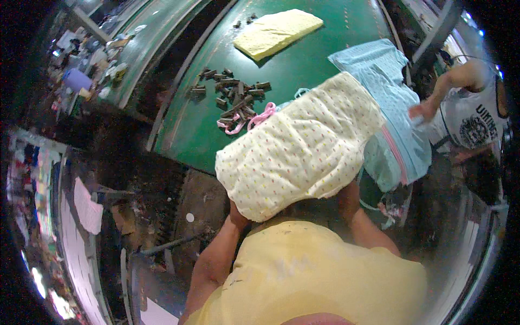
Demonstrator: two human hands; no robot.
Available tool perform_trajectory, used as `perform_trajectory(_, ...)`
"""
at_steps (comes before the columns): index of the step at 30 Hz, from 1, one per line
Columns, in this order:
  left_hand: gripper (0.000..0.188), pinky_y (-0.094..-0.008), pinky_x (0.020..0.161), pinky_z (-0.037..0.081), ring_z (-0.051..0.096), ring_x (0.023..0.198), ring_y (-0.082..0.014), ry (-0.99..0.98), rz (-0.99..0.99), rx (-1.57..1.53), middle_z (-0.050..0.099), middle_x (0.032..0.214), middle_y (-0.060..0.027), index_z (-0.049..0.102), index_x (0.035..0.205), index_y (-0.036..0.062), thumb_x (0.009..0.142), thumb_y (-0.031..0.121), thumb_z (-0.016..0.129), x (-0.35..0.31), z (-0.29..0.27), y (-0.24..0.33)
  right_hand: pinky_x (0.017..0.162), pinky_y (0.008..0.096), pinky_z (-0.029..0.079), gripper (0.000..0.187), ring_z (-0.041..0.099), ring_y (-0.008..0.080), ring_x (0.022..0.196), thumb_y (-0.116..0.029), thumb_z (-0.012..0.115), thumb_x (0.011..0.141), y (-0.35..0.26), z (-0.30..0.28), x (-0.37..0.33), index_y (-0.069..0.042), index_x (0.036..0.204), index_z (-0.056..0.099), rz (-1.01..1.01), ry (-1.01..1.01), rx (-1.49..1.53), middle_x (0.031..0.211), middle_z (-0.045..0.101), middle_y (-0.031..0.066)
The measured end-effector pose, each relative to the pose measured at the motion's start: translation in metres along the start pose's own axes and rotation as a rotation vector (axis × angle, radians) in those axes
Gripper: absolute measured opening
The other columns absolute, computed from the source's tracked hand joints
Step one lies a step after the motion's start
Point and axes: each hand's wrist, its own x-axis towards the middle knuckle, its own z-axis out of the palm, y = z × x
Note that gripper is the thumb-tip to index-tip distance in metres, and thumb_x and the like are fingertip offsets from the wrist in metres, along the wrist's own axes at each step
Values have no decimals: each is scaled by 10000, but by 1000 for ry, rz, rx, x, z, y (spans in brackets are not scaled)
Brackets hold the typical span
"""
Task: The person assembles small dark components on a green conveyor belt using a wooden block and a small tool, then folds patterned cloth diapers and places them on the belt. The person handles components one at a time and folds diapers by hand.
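Observation:
A folded cream cloth (303, 149) with small coloured dots is held in front of me, its far part over the green belt and its near part hanging past the belt's end. At its near left corner is my left hand (238, 214), closed on the cloth, the fingers hidden beneath it. My right hand (349, 196) grips the near right edge, its fingers also covered. Under and right of it lies a light blue dotted garment (398, 135) with a pink strip. Pink straps (262, 115) and a heap of short dark pieces (238, 97) lie beyond the cloth.
A folded pale yellow cloth (278, 33) lies farther up the green conveyor belt (187, 132). At the right, another person's hand (425, 112) is beside the blue garment. A second belt (154, 38) and mixed scraps (97, 65) are at the far left.

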Motion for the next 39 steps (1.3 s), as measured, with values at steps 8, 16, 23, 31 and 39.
perform_trajectory(8, 606, -529, 1221, 510, 614, 1456, -329, -257, 58, 447, 647, 1579, -108, 545, 1615, 108, 1113, 431, 653, 28, -13, 17, 1056, 475, 563, 464, 693, 272, 1246, -431, 592, 1124, 86, 18, -25, -103, 1439, 680, 62, 201, 28, 1404, 723, 78)
perform_trajectory(16, 612, -505, 1207, 523, 622, 1442, -290, -437, 304, 535, 640, 1566, -96, 510, 1626, 103, 1109, 380, 686, 51, -20, -16, 1097, 475, 559, 438, 691, 280, 1287, -329, 589, 1104, 109, 33, -24, -101, 1472, 658, -25, 102, 468, 1446, 723, 79)
perform_trajectory(23, 585, -486, 1173, 552, 629, 1447, -277, -452, -286, -195, 611, 1605, -105, 504, 1632, 90, 1128, 343, 655, 71, -29, 12, 1147, 508, 546, 452, 680, 289, 1326, -291, 602, 1085, 137, -13, 3, -88, 1486, 652, -42, -20, 465, 1444, 725, 97)
perform_trajectory(31, 607, -529, 1286, 355, 428, 1578, -315, -173, -268, 290, 520, 1678, -125, 461, 1664, 147, 1083, 262, 593, 58, -16, 57, 1204, 537, 496, 561, 665, 329, 1331, -482, 571, 1093, 127, 85, -44, -87, 1483, 652, -123, 129, 295, 1431, 725, 128)
perform_trajectory(39, 590, -495, 1129, 504, 615, 1317, -331, -67, -130, 270, 659, 1442, -160, 526, 1523, 21, 985, 127, 741, 46, -4, 66, 1204, 650, 484, 792, 614, 426, 1415, -611, 482, 1081, 149, 107, 8, -78, 1667, 467, -439, 49, 639, 1623, 576, 181)
